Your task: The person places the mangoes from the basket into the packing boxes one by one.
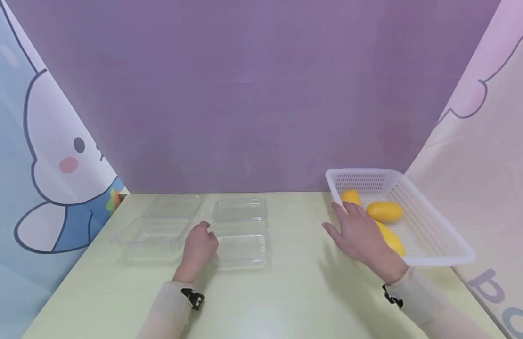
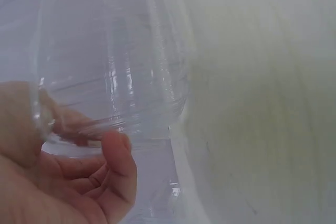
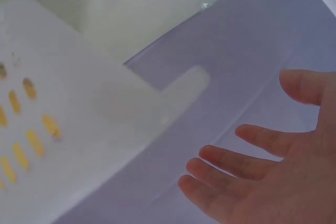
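My left hand pinches the left edge of a clear plastic clamshell container, which lies opened out on the table. In the left wrist view the thumb and curled fingers are at the rim of its see-through wall. Above the near left side of a white basket, my right hand holds nothing, its fingers spread. Yellow mangoes lie in that basket, one partly hidden by the right hand. From the right wrist view, the fingers are apart from the basket wall.
Another opened clear container lies on the left of the pale table. A purple panel rises along the table's back edge. Printed cloths hang at both sides.
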{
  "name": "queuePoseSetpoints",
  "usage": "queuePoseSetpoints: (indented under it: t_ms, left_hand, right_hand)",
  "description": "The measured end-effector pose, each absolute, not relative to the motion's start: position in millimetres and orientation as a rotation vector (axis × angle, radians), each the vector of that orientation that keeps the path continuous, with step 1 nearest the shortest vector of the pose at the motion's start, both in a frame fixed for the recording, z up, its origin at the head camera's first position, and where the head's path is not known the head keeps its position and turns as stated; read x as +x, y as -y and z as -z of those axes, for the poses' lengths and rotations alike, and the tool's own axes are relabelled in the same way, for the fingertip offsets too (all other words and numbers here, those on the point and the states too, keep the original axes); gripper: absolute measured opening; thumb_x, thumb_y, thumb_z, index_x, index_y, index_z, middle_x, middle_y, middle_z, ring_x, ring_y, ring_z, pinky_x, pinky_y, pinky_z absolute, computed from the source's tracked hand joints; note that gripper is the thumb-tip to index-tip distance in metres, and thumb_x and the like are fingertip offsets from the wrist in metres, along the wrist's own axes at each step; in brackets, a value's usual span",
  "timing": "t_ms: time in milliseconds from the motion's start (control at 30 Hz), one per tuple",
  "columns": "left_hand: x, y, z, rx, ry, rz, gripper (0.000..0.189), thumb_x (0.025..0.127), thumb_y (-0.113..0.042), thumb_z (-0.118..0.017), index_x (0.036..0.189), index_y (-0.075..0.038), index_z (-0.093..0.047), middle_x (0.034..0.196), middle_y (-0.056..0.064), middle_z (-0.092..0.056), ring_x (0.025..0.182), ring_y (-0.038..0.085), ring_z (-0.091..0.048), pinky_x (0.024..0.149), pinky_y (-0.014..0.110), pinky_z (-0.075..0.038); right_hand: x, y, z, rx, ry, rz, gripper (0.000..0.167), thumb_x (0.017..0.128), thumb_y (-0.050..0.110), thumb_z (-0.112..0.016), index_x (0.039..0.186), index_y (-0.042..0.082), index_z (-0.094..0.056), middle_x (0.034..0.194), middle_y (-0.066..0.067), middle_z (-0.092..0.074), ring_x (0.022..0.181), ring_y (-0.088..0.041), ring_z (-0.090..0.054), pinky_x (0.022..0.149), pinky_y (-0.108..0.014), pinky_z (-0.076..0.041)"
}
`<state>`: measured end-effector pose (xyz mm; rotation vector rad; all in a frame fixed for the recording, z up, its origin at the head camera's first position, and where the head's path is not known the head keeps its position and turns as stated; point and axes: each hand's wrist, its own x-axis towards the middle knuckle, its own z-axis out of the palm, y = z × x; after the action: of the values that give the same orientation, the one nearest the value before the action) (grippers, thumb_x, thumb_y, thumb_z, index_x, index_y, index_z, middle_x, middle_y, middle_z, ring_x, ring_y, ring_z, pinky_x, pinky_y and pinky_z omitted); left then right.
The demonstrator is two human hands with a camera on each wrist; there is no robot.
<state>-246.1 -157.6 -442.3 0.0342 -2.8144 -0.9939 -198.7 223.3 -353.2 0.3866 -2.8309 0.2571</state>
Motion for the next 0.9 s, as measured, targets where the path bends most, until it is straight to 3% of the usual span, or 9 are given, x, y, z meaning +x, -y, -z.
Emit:
queuePoseSetpoints:
  t_ms: [200,500,900]
  left_hand:
    - [-248.6,157.5,439.2,0.11,2.848,1.216,0.038,0.098,-0.009,-0.051,0.131,0.011,-0.05,0.104,0.025,-0.067,0.078,0.031,-0.065,0.065,0.042,-0.053]
    - [-251.5,155.5,441.4,0.129,2.811,1.514,0.037,0.099,-0.01,-0.056,0.13,0.009,-0.05,0.095,0.021,-0.065,0.057,0.019,-0.061,0.059,0.033,-0.053]
    - [-249.5,150.1,443.6,0.158,2.755,1.787,0.019,0.095,-0.007,-0.058,0.108,0.007,-0.059,0.085,0.015,-0.06,0.062,0.018,-0.06,0.058,0.032,-0.057]
  right_hand:
    - [-200.5,-234.4,349.9,0.383,2.822,-0.243,0.059,0.102,0.037,-0.057,0.142,-0.006,-0.048,0.136,-0.035,-0.05,0.127,-0.054,-0.046,0.103,-0.067,-0.038]
    - [-203.7,-250.1,346.4,0.358,2.846,-0.239,0.06,0.102,0.036,-0.056,0.143,-0.006,-0.046,0.135,-0.035,-0.051,0.125,-0.054,-0.047,0.1,-0.067,-0.039]
    - [-210.0,-272.4,345.4,0.251,2.94,-0.251,0.064,0.104,0.039,-0.052,0.148,-0.006,-0.04,0.143,-0.038,-0.043,0.129,-0.058,-0.04,0.094,-0.074,-0.04]
